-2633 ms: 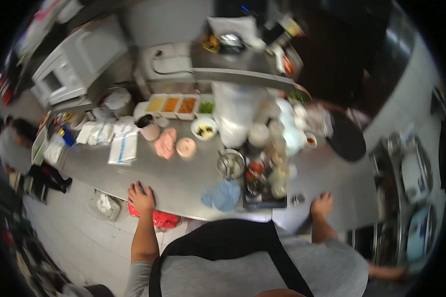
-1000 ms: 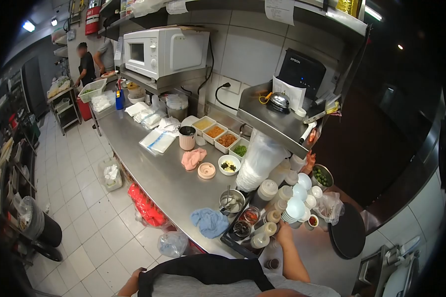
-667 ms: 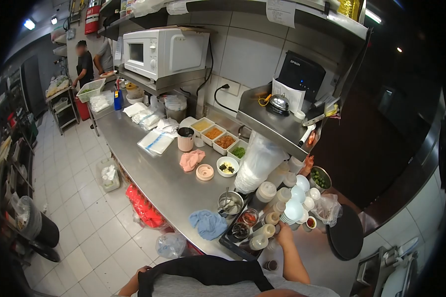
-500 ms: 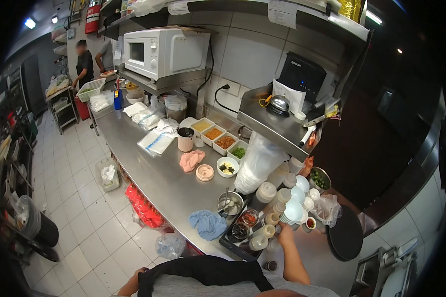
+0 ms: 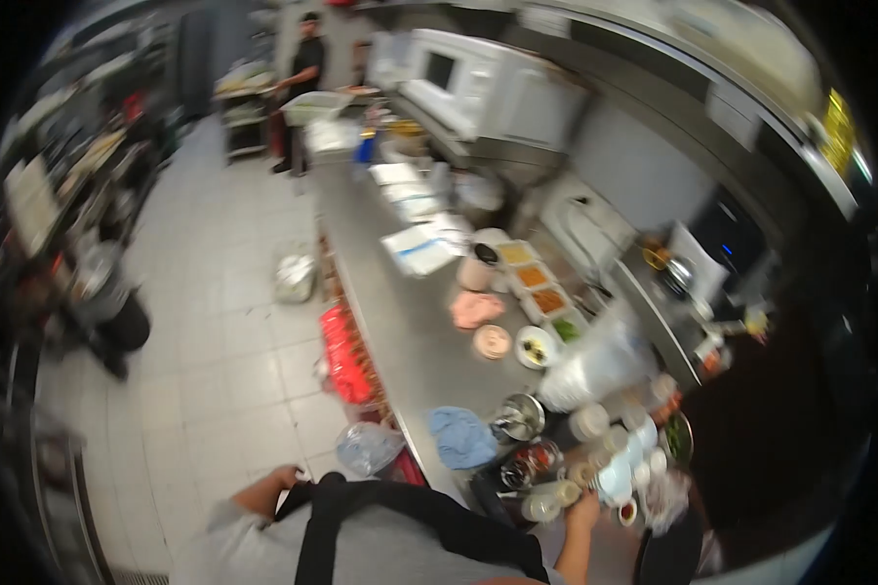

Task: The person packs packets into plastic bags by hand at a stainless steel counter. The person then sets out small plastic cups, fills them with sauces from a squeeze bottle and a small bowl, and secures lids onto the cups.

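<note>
Indoors | steel counter [image 5: 392, 341] | tiled floor [image 5: 215, 361] | right fingers [image 5: 584, 502] near bottles [image 5: 541, 505] | left fingers [image 5: 289, 474] | grips unclear

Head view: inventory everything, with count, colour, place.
Steel counter: 1, grey, centre
Boxy microwave: 1, white, wall shelf
Boxy device: 1, black, right shelf
Rectangular food tubs: 4, white, counter, in a row
Crumpled cloths: 2, pink, blue, counter
Metal pot: 1, silver, by blue cloth
Small bowl: 1, white, by tubs
Squeeze bottles: several, pale, counter's right
Stacked bowls: uncountable, pale blue, by bottles
Plastic bags: 2, red, clear, below counter
Floor bin: 1, black, left
Co-worker: 1 clear, dark clothes, far end
Smaller items: too blurred to list
Left hand: 1, bare, at waist
Right hand: 1, bare, by bottles
</note>
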{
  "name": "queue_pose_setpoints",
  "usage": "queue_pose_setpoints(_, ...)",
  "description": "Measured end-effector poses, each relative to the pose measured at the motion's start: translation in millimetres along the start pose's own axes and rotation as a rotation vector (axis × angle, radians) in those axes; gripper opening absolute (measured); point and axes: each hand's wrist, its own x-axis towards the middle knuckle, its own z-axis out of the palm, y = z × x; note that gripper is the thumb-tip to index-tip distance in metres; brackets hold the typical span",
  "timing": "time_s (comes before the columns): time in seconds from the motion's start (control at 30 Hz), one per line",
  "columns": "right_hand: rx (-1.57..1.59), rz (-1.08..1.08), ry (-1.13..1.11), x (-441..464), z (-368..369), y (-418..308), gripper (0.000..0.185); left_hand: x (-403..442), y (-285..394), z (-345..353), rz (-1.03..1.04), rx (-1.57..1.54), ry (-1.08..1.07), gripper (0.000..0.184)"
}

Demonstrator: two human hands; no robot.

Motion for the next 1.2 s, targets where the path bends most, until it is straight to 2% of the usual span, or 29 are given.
queue_pose_setpoints(0.07, 0.042, -0.053, 0.047, -2, 2, 5, 0.045, -29, 32, -5, -0.09, 0.05, 0.09, 0.063)
queue_pose_setpoints(0.13, 0.124, -0.088, 0.095, -2, -6, -3, 0.047, -54, 61, -17, -0.111, 0.043, 0.114, 0.059)
queue_pose_setpoints(0.4, 0.208, -0.064, 0.078, -14, -41, -25, 0.057, -79, 63, -22, -0.149, 0.113, 0.051, 0.065)
queue_pose_setpoints(0.5, 0.103, -0.052, 0.053, -8, -31, -12, 0.062, -70, 43, -9, -0.152, 0.076, 0.003, 0.065)
queue_pose_setpoints(0.7, 0.148, -0.054, 0.12, -13, -35, -23, 0.061, -77, 59, -13, -0.158, 0.076, 0.085, 0.06)
queue_pose_setpoints(1.2, 0.168, -0.111, 0.156, -13, -66, -29, 0.046, -78, 63, -13, -0.154, 0.079, 0.082, 0.06)
